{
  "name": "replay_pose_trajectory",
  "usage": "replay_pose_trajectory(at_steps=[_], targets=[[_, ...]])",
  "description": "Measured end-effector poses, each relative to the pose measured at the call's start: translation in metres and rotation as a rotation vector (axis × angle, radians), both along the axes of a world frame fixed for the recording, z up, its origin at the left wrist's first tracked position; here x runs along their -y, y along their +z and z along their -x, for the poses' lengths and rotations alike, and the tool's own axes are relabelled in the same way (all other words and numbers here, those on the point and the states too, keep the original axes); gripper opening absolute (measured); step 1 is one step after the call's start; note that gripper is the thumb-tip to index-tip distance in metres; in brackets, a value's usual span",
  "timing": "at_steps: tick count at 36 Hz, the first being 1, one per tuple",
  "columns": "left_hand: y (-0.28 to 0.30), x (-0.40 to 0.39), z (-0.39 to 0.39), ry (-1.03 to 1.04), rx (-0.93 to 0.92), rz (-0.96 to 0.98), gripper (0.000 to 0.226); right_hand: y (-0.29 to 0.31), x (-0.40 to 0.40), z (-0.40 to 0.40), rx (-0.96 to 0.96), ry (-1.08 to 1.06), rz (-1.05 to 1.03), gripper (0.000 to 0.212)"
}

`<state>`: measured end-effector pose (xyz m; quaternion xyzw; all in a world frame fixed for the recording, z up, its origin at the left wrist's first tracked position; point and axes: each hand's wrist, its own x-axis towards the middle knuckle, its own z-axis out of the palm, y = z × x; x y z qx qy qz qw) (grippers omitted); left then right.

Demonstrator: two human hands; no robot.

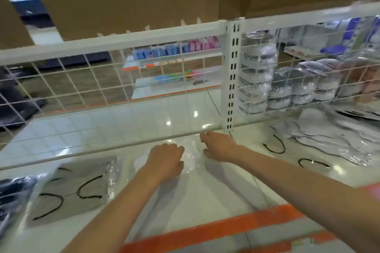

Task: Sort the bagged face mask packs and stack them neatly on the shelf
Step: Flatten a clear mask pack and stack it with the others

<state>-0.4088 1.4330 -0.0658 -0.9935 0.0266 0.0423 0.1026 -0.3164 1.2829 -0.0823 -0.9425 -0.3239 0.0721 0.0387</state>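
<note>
Head view: our left hand [166, 160] and right hand [219, 147], fingers spread flat, pressed a clear white-mask pack [190, 157] at 12 o'clock (light, slippery; we judged edges the best hold).

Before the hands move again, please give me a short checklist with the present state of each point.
1. Both hands on the clear mask pack: ok; left hand lies on it, right hand touches its right edge.
2. Firm grasp: cannot tell; the picture is blurred.
3. Pack flat on the shelf: ok.
4. Free space around the pack: ok.
5. Sorted: not ok; grey pack at left, loose pile at right.
</note>
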Motion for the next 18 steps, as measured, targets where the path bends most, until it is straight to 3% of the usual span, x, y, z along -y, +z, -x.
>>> replay_pose_trajectory(at_steps=[8,14,18], targets=[[-0.013,0.141,-0.068,-0.134,-0.088,0.177,0.038,-0.021,0.172,-0.054,-0.045,-0.253,-0.046,0.036],[-0.035,0.225,-0.106,-0.147,-0.150,0.218,0.038,-0.038,0.277,-0.091,0.075,-0.413,-0.039,0.047],[-0.045,0.262,-0.117,-0.094,-0.105,0.411,0.027,-0.043,0.324,-0.115,0.008,-0.447,-0.014,0.064]])
